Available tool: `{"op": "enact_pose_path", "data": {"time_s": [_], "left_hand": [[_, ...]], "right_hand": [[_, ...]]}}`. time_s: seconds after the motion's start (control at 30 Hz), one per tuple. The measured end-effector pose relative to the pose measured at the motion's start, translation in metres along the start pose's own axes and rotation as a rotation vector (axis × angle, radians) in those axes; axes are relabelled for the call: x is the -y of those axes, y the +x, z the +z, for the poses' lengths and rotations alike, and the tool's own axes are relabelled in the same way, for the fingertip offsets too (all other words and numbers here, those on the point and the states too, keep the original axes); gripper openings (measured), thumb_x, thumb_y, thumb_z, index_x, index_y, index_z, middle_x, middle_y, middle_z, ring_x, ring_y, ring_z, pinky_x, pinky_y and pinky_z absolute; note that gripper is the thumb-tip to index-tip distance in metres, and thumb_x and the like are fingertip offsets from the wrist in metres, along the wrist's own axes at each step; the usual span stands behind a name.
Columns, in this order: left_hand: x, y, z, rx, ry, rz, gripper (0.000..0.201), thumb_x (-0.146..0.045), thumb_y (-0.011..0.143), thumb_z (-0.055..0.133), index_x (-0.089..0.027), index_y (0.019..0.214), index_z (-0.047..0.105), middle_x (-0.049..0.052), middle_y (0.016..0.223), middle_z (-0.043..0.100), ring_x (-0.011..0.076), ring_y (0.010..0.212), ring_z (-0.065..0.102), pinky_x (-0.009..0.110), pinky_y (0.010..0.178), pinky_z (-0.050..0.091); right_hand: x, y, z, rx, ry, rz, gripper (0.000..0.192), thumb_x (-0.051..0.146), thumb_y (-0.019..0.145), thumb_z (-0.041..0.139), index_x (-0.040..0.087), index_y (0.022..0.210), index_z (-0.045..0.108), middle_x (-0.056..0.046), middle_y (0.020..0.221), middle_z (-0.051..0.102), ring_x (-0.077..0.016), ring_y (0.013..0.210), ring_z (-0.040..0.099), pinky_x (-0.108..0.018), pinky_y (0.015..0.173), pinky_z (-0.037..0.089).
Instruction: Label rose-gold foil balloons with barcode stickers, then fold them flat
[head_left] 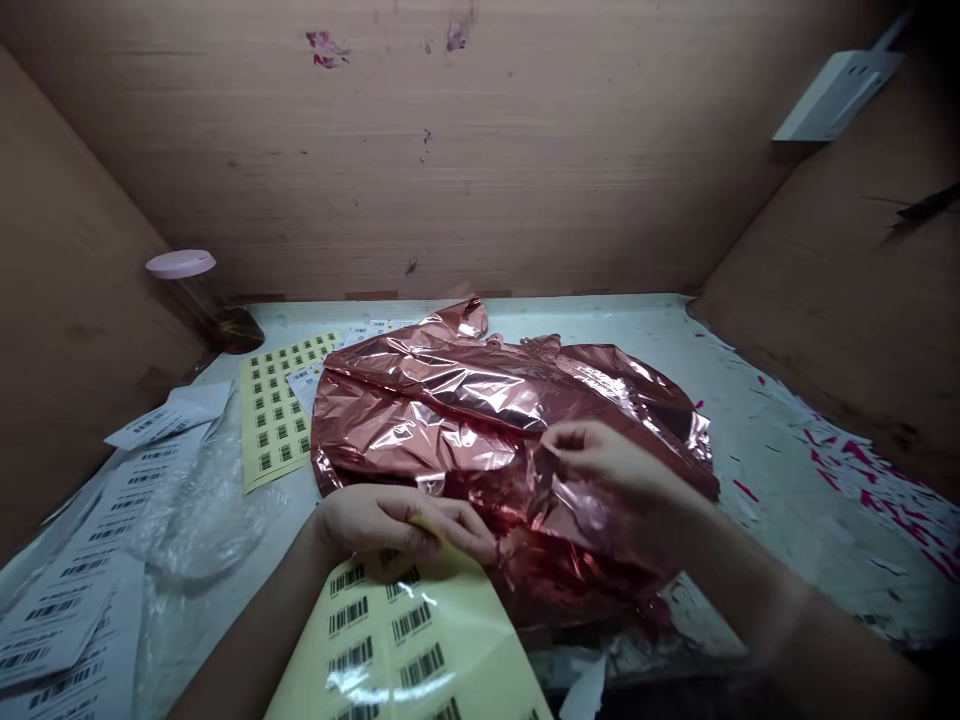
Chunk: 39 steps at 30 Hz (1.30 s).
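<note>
A large shiny rose-gold foil balloon (442,430), flat and crumpled, lies across the middle of the table. My left hand (409,525) is closed on the top edge of a pale yellow sheet of barcode labels (382,640), which hangs toward me; its fingertips also touch the foil's near part. Above the foil, my right hand (600,460) is closed in a pinch, thumb and forefinger together on what looks like a raised fold of the balloon. Whether a small label is also between those fingertips cannot be seen.
Another yellow barcode sheet (277,410) lies behind left. White label strips (97,560) and clear plastic wrap (202,510) cover the left side. A pink-lidded jar (199,300) stands at the back left corner. Red and white scraps (870,470) litter the right. Brown board walls (465,180) enclose the table.
</note>
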<state>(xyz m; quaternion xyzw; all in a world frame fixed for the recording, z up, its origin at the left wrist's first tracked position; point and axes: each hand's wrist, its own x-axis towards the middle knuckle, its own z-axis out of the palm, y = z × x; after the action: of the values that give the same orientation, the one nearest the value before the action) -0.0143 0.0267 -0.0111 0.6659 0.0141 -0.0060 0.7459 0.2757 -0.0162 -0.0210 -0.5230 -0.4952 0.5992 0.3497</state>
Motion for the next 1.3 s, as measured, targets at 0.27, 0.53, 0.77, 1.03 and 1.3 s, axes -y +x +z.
{"op": "enact_pose_path", "data": {"time_s": [0.27, 0.53, 0.77, 1.03, 1.3], "left_hand": [[0.005, -0.007, 0.008, -0.112, -0.227, -0.021, 0.036, -0.026, 0.085, 0.063, -0.017, 0.119, 0.072, 0.017, 0.124, 0.067, 0.0307, 0.112, 0.063, 0.033, 0.09, 0.052], [0.0, -0.034, 0.004, -0.941, -0.561, 0.062, 0.041, -0.019, 0.083, 0.069, -0.015, 0.124, 0.068, 0.008, 0.071, 0.072, 0.0148, 0.059, 0.067, 0.019, 0.055, 0.052], [0.002, -0.029, 0.002, -0.849, -0.589, 0.046, 0.041, -0.018, 0.085, 0.068, -0.012, 0.125, 0.067, 0.009, 0.071, 0.072, 0.0161, 0.06, 0.068, 0.021, 0.055, 0.054], [0.005, -0.023, 0.005, -0.809, -0.612, -0.003, 0.041, -0.019, 0.083, 0.069, -0.013, 0.124, 0.068, 0.01, 0.073, 0.073, 0.0182, 0.06, 0.069, 0.024, 0.055, 0.056], [0.0, -0.022, 0.009, -0.772, -0.614, -0.017, 0.039, -0.018, 0.083, 0.068, -0.009, 0.122, 0.068, 0.01, 0.071, 0.072, 0.017, 0.059, 0.069, 0.022, 0.053, 0.056]], "right_hand": [[0.064, 0.114, -0.069, -0.492, -0.191, -0.123, 0.026, 0.036, 0.096, 0.058, 0.016, 0.113, 0.061, -0.005, 0.107, 0.065, -0.017, 0.088, 0.065, -0.034, 0.075, 0.057], [0.059, 0.021, 0.018, -0.115, -0.298, -0.36, 0.027, 0.042, 0.1, 0.046, 0.02, 0.094, 0.061, -0.006, 0.096, 0.063, -0.0165, 0.084, 0.06, -0.033, 0.079, 0.052], [0.031, -0.036, 0.055, 0.21, -0.192, -0.235, 0.027, 0.043, 0.088, 0.067, 0.021, 0.098, 0.054, 0.0, 0.091, 0.057, -0.0111, 0.076, 0.053, -0.025, 0.066, 0.047], [0.024, -0.031, 0.049, 0.245, 0.004, -0.272, 0.022, 0.029, 0.075, 0.082, 0.022, 0.095, 0.077, -0.003, 0.089, 0.072, -0.0153, 0.083, 0.065, -0.028, 0.075, 0.053], [0.028, -0.038, 0.051, 0.212, -0.087, -0.227, 0.015, 0.031, 0.073, 0.083, 0.02, 0.083, 0.077, -0.002, 0.081, 0.071, -0.0137, 0.076, 0.062, -0.025, 0.07, 0.051]]}}
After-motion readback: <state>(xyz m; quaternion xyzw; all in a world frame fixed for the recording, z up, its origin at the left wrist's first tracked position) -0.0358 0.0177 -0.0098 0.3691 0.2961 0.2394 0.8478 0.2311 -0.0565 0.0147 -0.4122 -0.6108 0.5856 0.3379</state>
